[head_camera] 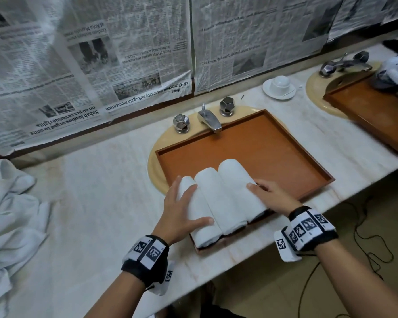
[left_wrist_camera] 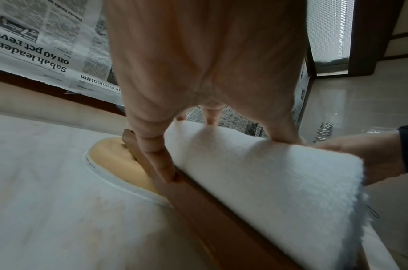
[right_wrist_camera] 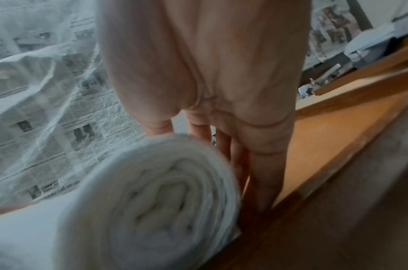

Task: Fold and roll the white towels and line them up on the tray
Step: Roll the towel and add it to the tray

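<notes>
Upside-down newspaper [head_camera: 83, 72] headline: "Sabah leaders urged to unite". Three rolled white towels [head_camera: 218, 198] touching in wooden tray [head_camera: 274, 152]; left hand [head_camera: 182, 212] and right hand [head_camera: 271, 196] flat-fingered against outer rolls, gripping nothing.

Right hand [right_wrist_camera: 205, 73] fingers [right_wrist_camera: 265, 164], extended, lie against the rolled white towel [right_wrist_camera: 156, 197] inside the wooden tray [right_wrist_camera: 325, 142].
</notes>
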`<state>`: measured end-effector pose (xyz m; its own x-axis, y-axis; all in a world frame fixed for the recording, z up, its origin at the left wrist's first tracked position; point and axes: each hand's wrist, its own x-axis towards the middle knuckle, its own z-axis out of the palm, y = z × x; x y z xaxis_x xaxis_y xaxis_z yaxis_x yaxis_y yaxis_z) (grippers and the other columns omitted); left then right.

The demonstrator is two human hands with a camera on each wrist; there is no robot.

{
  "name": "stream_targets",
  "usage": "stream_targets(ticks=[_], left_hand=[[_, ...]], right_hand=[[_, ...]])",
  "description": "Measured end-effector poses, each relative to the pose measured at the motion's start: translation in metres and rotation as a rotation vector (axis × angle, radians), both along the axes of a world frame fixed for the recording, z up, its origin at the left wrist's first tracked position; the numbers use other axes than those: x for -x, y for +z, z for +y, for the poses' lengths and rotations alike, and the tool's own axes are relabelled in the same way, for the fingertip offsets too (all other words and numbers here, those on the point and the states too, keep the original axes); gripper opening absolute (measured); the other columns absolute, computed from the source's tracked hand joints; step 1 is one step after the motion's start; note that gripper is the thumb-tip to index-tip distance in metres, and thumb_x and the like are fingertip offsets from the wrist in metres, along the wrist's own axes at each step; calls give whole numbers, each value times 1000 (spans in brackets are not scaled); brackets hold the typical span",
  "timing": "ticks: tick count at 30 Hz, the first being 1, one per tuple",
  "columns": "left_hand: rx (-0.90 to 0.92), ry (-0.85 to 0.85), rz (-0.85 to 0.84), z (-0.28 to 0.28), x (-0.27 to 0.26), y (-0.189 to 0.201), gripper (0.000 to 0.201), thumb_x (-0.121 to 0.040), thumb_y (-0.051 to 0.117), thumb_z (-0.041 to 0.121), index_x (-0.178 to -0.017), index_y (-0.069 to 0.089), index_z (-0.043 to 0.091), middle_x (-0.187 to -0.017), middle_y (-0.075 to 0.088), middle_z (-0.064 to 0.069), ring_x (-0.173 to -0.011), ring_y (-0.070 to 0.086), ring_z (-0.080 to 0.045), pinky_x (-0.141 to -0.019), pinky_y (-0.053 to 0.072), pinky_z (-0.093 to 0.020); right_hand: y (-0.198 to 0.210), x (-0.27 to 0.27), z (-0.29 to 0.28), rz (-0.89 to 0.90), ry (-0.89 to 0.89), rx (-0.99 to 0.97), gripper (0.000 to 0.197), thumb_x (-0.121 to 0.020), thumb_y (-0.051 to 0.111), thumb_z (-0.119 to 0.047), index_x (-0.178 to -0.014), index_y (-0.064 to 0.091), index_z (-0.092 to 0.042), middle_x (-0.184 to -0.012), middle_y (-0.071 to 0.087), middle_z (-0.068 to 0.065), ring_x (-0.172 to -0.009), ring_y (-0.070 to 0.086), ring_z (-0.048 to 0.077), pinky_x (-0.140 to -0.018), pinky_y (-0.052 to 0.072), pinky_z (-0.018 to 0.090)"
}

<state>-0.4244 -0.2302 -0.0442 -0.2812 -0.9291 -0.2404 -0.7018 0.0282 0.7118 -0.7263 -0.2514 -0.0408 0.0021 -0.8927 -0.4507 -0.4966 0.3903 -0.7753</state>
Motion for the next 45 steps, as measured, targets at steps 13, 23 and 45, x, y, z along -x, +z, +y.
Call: stream_targets(ticks=[13, 23, 45], left_hand=[[40, 20, -15, 3, 2, -1, 100, -71, 72, 72, -153, 27, 37, -161, -18, 20, -150, -8, -10, -123, 10, -41], [70, 47, 11, 8, -7, 5, 86, -81, 65, 67, -152, 30, 34, -163, -9, 17, -151, -1, -13, -123, 15, -43], [133, 484, -104, 87, -313, 15, 70, -87, 63, 58, -147, 37, 32, -154, 29, 5, -142, 27, -20, -112, 32, -38]], right_hand=[[15, -17, 26, 277, 171, 209, 57, -94, 47, -56, -144, 40, -31, -133, 52, -7, -122, 49, 16, -99, 43, 40], [34, -54, 28, 580, 246, 288, 80, -91, 55, -57, -153, 26, -15, -159, 23, 1, -144, 22, 18, -116, 24, 37], [48, -373, 42, 490, 730, 531, 82, -92, 49, -62, -155, 24, -17, -161, 23, -2, -147, 20, 12, -119, 17, 27]])
